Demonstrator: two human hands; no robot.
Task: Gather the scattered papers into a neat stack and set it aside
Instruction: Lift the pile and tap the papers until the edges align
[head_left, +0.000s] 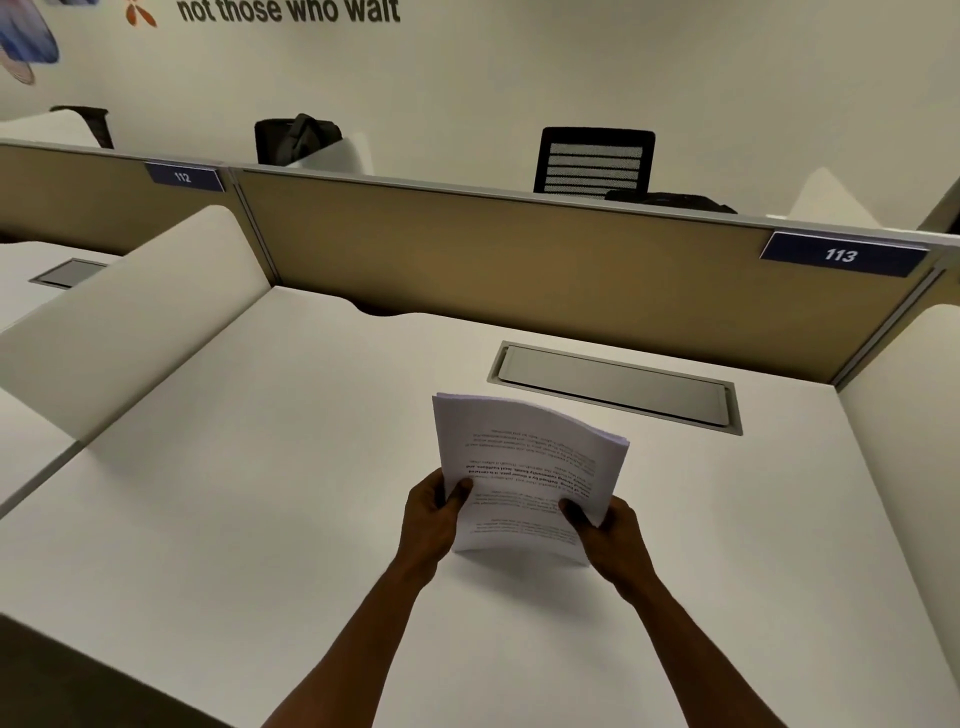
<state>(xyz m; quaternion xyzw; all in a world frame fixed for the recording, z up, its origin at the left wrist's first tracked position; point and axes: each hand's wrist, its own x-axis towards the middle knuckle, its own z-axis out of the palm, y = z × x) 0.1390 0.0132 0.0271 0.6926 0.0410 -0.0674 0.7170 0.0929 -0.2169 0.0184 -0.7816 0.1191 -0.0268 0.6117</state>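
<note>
A stack of white printed papers stands nearly upright on its lower edge on the white desk, its top bowed slightly away from me. The sheets lie together as one pile with their edges roughly even. My left hand grips the stack's left side, thumb on the front page. My right hand grips the lower right side the same way. No loose sheets show elsewhere on the desk.
A grey cable hatch is set into the desk behind the stack. A tan partition labelled 113 closes the back, with white side dividers left and right. A black chair stands beyond.
</note>
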